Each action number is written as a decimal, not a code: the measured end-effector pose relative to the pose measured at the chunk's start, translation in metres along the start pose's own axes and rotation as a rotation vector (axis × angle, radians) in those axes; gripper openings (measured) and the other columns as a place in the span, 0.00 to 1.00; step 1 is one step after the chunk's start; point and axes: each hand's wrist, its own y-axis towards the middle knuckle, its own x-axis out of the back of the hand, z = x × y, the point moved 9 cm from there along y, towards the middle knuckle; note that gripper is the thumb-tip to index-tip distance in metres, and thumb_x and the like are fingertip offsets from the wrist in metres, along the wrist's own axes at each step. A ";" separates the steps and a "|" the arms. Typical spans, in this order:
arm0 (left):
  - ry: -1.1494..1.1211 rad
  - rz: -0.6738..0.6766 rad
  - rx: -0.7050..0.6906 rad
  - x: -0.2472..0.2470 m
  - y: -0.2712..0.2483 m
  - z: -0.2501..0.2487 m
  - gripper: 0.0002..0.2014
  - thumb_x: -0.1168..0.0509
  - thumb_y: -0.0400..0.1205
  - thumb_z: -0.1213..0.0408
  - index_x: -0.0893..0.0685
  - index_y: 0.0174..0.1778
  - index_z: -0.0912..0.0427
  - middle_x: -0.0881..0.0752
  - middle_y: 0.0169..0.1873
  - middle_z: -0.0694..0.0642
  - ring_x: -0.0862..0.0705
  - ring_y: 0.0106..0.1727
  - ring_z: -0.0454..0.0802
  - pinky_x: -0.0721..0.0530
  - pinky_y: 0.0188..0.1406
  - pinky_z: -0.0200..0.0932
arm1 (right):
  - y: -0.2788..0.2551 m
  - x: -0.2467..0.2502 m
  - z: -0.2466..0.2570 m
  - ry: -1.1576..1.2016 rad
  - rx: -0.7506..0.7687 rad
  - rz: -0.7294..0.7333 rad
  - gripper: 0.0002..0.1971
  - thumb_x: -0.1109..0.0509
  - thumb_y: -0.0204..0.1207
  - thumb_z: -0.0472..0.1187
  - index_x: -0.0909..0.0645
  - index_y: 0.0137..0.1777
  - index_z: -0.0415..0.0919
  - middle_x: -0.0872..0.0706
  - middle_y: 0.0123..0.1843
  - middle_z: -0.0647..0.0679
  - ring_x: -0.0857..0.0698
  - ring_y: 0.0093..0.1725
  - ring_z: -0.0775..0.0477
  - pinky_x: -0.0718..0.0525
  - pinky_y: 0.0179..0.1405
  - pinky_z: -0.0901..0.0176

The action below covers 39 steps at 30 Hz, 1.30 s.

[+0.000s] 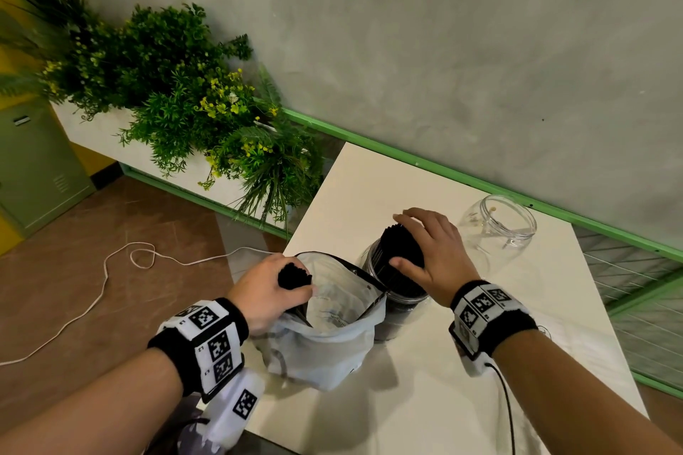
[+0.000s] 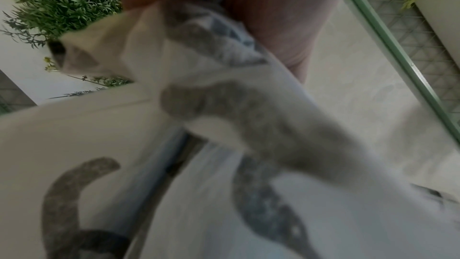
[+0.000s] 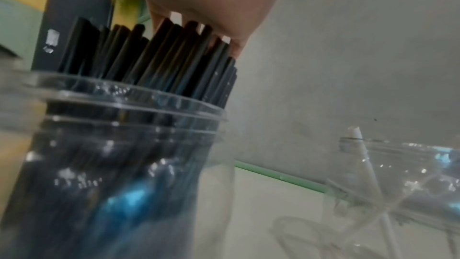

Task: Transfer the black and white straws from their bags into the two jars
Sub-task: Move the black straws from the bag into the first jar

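Note:
My left hand grips a small bundle of black straws at the mouth of a white printed bag that stands open on the table. In the left wrist view the bag is a blur under my palm. My right hand cups the black straws that stand in a clear jar, thumb and fingers round their upper ends. Close up, the fingers lie on the straw tops above the jar rim. A second clear jar holds one white straw.
The white table ends just left of the bag and butts against a green rail and grey wall. A planter of green plants stands at the left. A white cord lies on the brown floor.

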 end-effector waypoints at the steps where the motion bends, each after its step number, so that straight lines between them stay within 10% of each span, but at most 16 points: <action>1: 0.006 0.002 -0.001 0.000 0.000 0.000 0.12 0.23 0.68 0.52 0.19 0.40 0.47 0.16 0.45 0.55 0.16 0.47 0.52 0.18 0.49 0.47 | -0.003 -0.003 -0.001 -0.037 0.021 0.033 0.39 0.50 0.74 0.75 0.33 0.77 0.51 0.30 0.76 0.50 0.34 0.74 0.44 0.35 0.73 0.44; 5: -0.006 0.006 0.013 0.000 0.000 -0.001 0.23 0.34 0.56 0.35 0.20 0.39 0.45 0.16 0.45 0.54 0.16 0.47 0.50 0.18 0.49 0.47 | -0.001 -0.014 -0.006 -0.115 0.044 0.109 0.43 0.48 0.70 0.78 0.40 0.80 0.54 0.34 0.80 0.50 0.37 0.78 0.42 0.37 0.76 0.40; 10: -0.015 0.010 0.025 -0.001 0.000 0.000 0.21 0.32 0.56 0.37 0.19 0.38 0.46 0.16 0.45 0.55 0.16 0.47 0.51 0.18 0.49 0.47 | 0.022 -0.027 0.003 -0.146 0.082 0.156 0.42 0.41 0.67 0.77 0.37 0.78 0.57 0.29 0.77 0.51 0.31 0.75 0.42 0.32 0.73 0.41; 16: -0.026 0.007 0.034 -0.001 0.000 0.002 0.22 0.31 0.57 0.37 0.19 0.39 0.47 0.16 0.45 0.54 0.16 0.47 0.51 0.17 0.49 0.48 | 0.029 -0.015 0.006 -0.020 -0.003 0.039 0.29 0.41 0.71 0.70 0.17 0.56 0.48 0.16 0.48 0.53 0.18 0.47 0.47 0.18 0.43 0.52; 25: -0.016 -0.003 0.027 -0.002 0.001 -0.002 0.11 0.22 0.69 0.55 0.19 0.39 0.50 0.16 0.46 0.58 0.16 0.47 0.52 0.20 0.47 0.43 | 0.032 -0.022 0.001 0.001 -0.024 0.119 0.26 0.45 0.74 0.63 0.22 0.65 0.51 0.17 0.58 0.52 0.22 0.58 0.46 0.21 0.57 0.47; 31: -0.002 0.002 0.019 0.000 0.000 0.000 0.22 0.33 0.57 0.36 0.19 0.39 0.46 0.16 0.44 0.52 0.16 0.46 0.47 0.18 0.48 0.45 | 0.030 -0.029 0.004 -0.054 -0.023 0.191 0.33 0.49 0.72 0.70 0.19 0.64 0.50 0.16 0.57 0.50 0.19 0.53 0.42 0.20 0.51 0.49; 39: -0.042 -0.002 0.000 -0.002 0.000 0.000 0.23 0.34 0.55 0.35 0.19 0.38 0.46 0.16 0.44 0.54 0.16 0.47 0.50 0.17 0.51 0.52 | 0.025 -0.014 -0.001 -0.076 -0.068 0.160 0.40 0.50 0.68 0.78 0.27 0.72 0.54 0.20 0.68 0.51 0.25 0.67 0.43 0.28 0.66 0.45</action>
